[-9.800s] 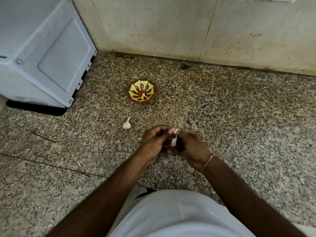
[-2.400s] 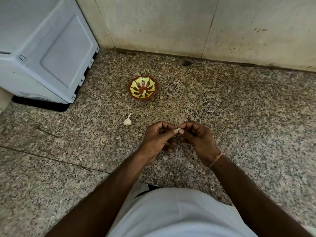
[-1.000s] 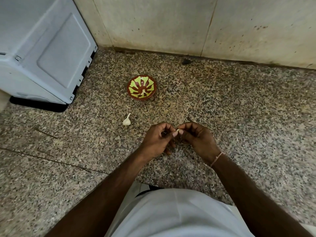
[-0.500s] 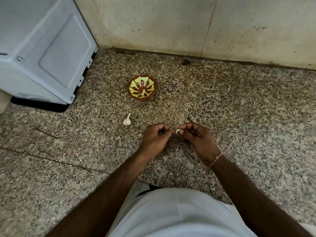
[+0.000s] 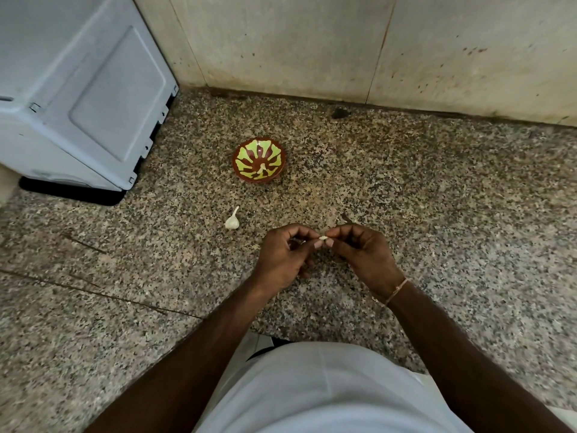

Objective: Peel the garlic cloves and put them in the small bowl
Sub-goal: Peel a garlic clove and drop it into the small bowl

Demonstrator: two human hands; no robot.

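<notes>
A small pale garlic clove (image 5: 323, 238) is pinched between the fingertips of my left hand (image 5: 285, 256) and my right hand (image 5: 362, 253), which meet above the speckled granite counter (image 5: 437, 198). Most of the clove is hidden by the fingers. The small bowl (image 5: 259, 164), brown with a yellow-green pattern, stands farther back and holds a pale piece at its centre. A whole unpeeled clove with a pointed tail (image 5: 232, 219) lies on the counter between the bowl and my left hand.
A grey plastic appliance (image 5: 78, 89) stands at the back left on a dark base. A tiled wall (image 5: 343, 42) closes the back of the counter. A thin dark scrap (image 5: 346, 217) lies just beyond my right hand. My white shirt fills the bottom.
Both hands stay together at the same spot. The long strip of skin seen hanging from the clove ten seconds ago is gone; only a small pale clove shows between the fingertips.
</notes>
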